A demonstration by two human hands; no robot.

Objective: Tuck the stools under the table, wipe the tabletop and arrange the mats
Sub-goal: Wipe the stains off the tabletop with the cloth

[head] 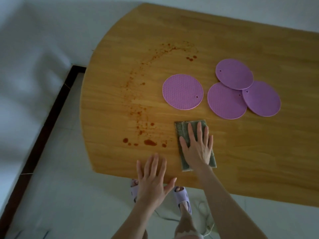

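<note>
Lying flat under R grip [196, 146], green cloth [182, 128] on tabletop [250, 152]

The table [224, 40] runs out of the picture at the right edge, and its top hides whatever lies beneath it. The right hand [196, 147] covers the middle of the green cloth [183, 128]. The topmost mat [234, 74] overlaps the rims of the middle mat [226, 102] and the right-hand mat [262, 100]. The left hand [151, 180] and the table's near edge hide parts of the lilac slippers [181, 195]. Both forearms are cut off at the bottom edge. The floor [51, 204] at the lower left is blurred.
</note>
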